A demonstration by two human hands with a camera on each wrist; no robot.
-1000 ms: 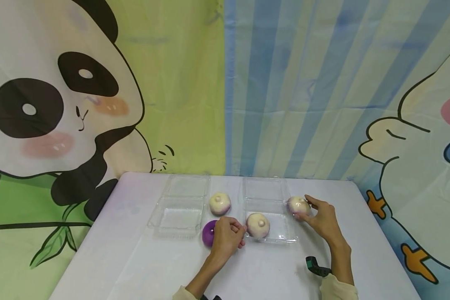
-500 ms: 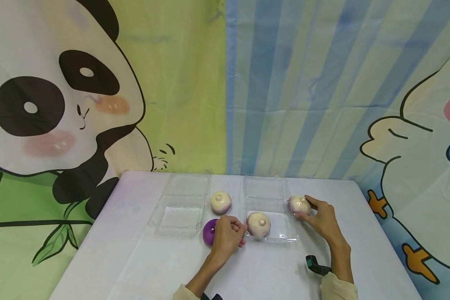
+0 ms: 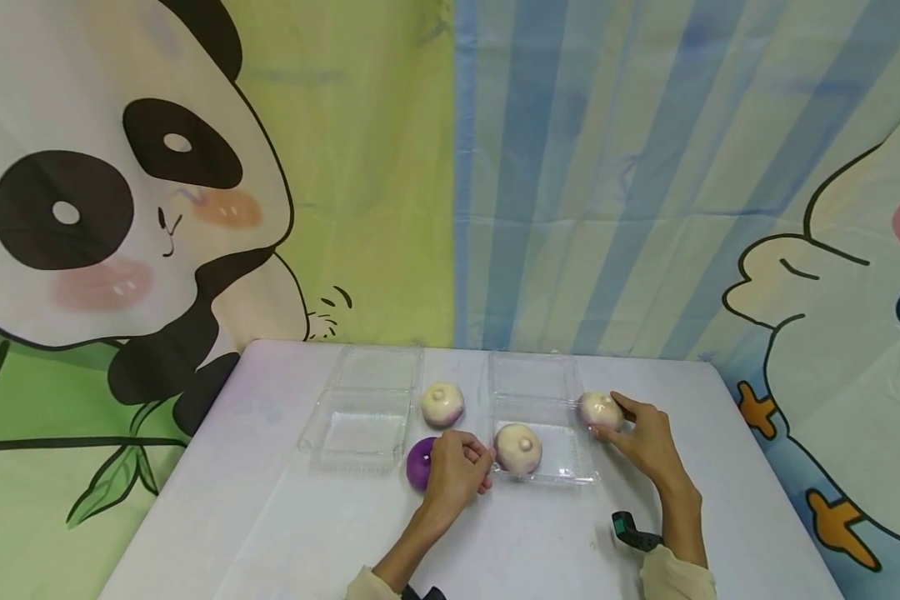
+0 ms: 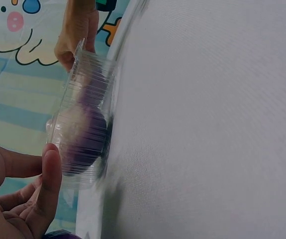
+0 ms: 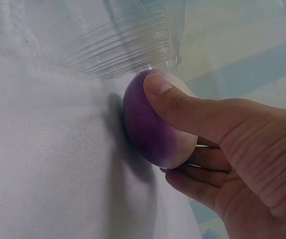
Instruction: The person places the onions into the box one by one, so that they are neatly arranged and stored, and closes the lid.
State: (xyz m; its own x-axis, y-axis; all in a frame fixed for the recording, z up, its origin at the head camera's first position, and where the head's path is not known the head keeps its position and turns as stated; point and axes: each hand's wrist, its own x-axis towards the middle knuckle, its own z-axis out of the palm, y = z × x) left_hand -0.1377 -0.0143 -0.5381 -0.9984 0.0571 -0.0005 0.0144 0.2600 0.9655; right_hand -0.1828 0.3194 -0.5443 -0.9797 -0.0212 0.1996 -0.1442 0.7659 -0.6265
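My right hand (image 3: 645, 433) grips a white-and-purple turnip (image 3: 596, 410) just beyond the right side of a clear plastic clamshell box (image 3: 562, 460). In the right wrist view the thumb lies over the purple side of this turnip (image 5: 150, 127), close to the ribbed box wall. Another turnip (image 3: 517, 450) sits inside the box's left half, pale end up. My left hand (image 3: 453, 471) pinches the box's near left rim between thumb and finger, as the left wrist view shows. Partly hidden behind that hand is a round purple vegetable (image 3: 418, 464).
A second clear clamshell box (image 3: 356, 433) lies with its lid folded back on the left of the white table (image 3: 270, 533). One more turnip (image 3: 442, 406) stands between the two boxes. A printed cloth (image 3: 378, 208) hangs behind the table.
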